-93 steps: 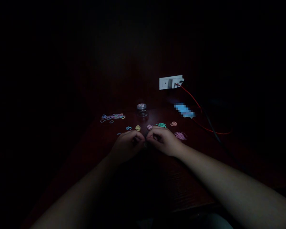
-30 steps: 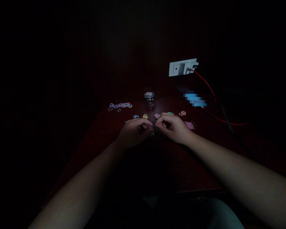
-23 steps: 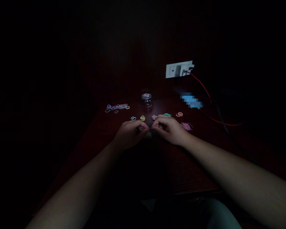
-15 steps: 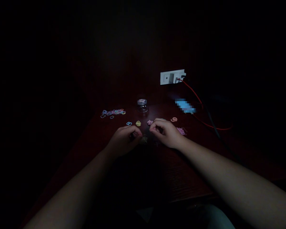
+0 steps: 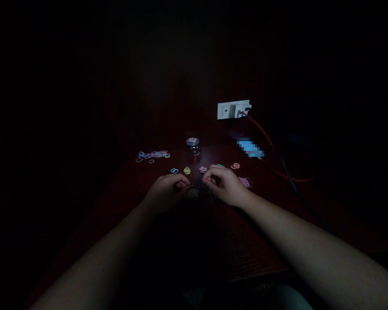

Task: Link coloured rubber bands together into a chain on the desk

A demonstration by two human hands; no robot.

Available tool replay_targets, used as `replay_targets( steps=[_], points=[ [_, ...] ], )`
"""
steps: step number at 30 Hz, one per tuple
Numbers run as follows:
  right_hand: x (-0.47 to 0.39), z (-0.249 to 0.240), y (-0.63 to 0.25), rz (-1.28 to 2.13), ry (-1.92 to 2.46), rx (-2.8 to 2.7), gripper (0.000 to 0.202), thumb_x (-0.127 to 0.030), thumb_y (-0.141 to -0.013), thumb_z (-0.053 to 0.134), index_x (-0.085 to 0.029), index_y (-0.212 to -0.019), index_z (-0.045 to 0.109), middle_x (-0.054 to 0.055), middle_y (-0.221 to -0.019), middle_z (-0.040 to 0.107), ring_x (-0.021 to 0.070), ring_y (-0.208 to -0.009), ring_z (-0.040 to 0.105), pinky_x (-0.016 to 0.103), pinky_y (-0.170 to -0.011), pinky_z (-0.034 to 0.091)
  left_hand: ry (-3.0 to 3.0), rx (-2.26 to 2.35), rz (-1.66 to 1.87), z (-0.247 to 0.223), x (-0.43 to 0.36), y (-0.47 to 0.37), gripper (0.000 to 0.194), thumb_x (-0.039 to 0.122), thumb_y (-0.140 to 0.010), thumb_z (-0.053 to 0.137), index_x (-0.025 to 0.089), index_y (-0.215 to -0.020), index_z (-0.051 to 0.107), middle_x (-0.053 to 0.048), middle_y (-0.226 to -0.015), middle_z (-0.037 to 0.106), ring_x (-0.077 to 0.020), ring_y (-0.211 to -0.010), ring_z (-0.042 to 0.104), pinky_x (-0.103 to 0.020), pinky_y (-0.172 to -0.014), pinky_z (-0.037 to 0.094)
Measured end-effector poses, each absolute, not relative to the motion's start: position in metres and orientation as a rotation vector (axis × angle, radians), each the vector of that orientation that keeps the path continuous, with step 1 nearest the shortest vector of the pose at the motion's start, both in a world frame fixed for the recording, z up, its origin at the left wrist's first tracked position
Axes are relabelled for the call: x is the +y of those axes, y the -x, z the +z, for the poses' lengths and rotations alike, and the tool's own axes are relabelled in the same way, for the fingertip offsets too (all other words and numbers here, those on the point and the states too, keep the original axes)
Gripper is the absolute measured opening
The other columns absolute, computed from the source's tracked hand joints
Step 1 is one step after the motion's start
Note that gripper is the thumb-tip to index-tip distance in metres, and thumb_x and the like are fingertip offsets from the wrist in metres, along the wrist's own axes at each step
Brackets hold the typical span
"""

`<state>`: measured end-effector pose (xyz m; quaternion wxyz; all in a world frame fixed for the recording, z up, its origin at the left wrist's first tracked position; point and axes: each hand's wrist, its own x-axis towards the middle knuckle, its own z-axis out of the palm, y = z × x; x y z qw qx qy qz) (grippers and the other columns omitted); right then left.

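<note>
- Landmark: the lidded jar [image 5: 192,149], upright on the dark tabletop [image 5: 245,254].
- Left hand [image 5: 168,191]: on the near side of the jar, to its left. Thumb and fingers are bent into a pinch; something small and dark may be at the tips, but light is too poor to tell.
- Right hand [image 5: 224,184]: near side of the jar, to its right, fingers curled toward the thumb. Whether it grips anything cannot be told.
- Elastic bands: a dim pile [image 5: 193,193] lies directly on the near side of the jar, by the left fingertips. Between hands and jar run blue bands [image 5: 174,171], yellow bands [image 5: 187,171], pink bands [image 5: 203,170], partly hidden green bands [image 5: 220,166] and orange bands [image 5: 236,166]. Mixed bands [image 5: 153,156] lie left of the jar.
- Risk, judged: the right knuckles could brush green into pink, being close to both.
- Risk, judged: shadow on the dim pile could cause a mis-pick.
- Risk, judged: any pinched band could spring away if stretched and slipped.
</note>
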<state>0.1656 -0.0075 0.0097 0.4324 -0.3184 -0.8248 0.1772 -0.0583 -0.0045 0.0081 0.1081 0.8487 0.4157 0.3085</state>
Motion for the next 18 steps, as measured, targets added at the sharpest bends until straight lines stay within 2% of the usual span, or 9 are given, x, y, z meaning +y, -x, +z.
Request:
replay_targets(
  steps=[12,18],
  points=[
    [-0.0048,0.0092,-0.1665,0.442,0.824,-2.01,0.008,-0.019,-0.085,0.056,-0.016,-0.079,0.06,0.001,-0.073,0.052,0.011,-0.062,0.047,0.025,-0.056,0.036,-2.499,1.241,0.842,0.0015,-0.0014,0.0579,0.012,0.024,-0.077,0.058,0.021,-0.085,0.066,0.002,-0.074,0.066,-0.0095,-0.062,0.057,-0.022,-0.059,0.043],
    [-0.0051,0.0096,-0.1674,0.44,0.835,-2.033,0.008,-0.019,-0.084,0.056,-0.016,-0.078,0.06,0.001,-0.074,0.053,0.0108,-0.062,0.047,0.025,-0.056,0.036,-2.448,1.248,0.815,0.0044,-0.0019,0.058,0.018,0.035,-0.078,0.063,0.021,-0.088,0.067,0.001,-0.076,0.068,-0.0111,-0.065,0.059,-0.022,-0.061,0.044]
  ],
)
